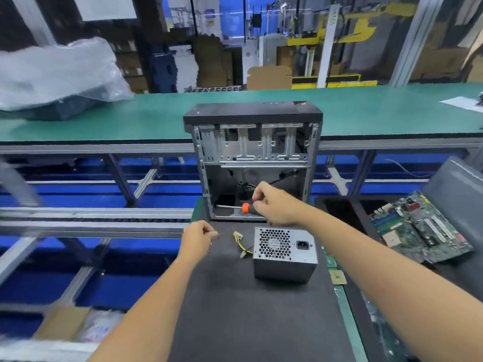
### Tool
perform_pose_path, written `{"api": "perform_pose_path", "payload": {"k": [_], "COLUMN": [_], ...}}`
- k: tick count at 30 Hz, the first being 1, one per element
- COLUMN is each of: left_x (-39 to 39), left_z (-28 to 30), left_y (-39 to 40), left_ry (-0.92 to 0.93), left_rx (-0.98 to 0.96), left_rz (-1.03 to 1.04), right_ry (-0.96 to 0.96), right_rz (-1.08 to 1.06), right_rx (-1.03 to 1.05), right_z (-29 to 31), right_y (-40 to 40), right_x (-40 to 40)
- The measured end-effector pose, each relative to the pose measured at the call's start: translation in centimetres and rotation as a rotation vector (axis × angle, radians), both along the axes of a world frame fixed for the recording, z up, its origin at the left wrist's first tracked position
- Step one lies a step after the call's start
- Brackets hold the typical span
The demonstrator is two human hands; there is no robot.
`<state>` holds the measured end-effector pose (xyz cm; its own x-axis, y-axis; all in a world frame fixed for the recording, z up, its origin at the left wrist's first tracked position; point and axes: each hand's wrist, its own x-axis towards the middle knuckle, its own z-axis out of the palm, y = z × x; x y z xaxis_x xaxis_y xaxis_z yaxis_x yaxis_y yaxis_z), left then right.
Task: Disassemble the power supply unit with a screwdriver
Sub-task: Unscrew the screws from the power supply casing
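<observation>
A grey power supply unit (285, 253) stands on the dark mat (235, 309), its fan grille and power socket facing me, yellow cables (241, 242) trailing to its left. Behind it stands an open, stripped computer case (253, 163). My right hand (277, 205) grips a screwdriver (241, 207) with an orange and black handle; the shaft points left across the case's lower opening. My left hand (198, 237) hovers over the mat left of the cables, fingers curled as if pinching something small; what it holds is too small to tell.
A green motherboard (420, 228) lies in a dark bin at the right, with a grey panel (460, 189) beside it. A green conveyor table (130, 116) runs behind the case, carrying a plastic-wrapped item (57, 74) at left. Metal rails and blue bins lie to the left.
</observation>
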<state>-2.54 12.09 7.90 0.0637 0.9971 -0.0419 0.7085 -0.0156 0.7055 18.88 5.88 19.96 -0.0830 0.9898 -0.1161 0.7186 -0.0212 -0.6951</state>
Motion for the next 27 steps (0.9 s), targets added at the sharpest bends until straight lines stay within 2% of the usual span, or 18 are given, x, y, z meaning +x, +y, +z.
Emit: {"api": "perform_pose_path", "payload": {"k": [4,7,12,17,27], "left_x": [-2.8,-2.9,-2.3,-1.7,-1.7], "left_z": [-2.8,-4.6,-7.1,-8.8,-9.9], "left_y": [0.6,1.5,2.6,3.3,3.8], "left_ry": [0.065,0.048,0.21,0.27,0.248], "left_rx": [-0.041,-0.07,-0.074,-0.041,-0.04], "left_rz": [0.05,0.044,-0.042,-0.11,-0.088], "right_ry": [-0.088,-0.153,-0.243,-0.257,-0.246], "right_rz": [0.168,0.193,0.209,0.207,0.208], "right_rx": [0.0,-0.018,-0.081,-0.099,-0.137], "right_z": [-2.9,-4.7,-7.2,-9.0,-9.7], "right_y": [1.9,3.7,6.1,7.3,8.5], "right_x": [-3.1,-4.6,-5.6,-5.4,-5.1]}}
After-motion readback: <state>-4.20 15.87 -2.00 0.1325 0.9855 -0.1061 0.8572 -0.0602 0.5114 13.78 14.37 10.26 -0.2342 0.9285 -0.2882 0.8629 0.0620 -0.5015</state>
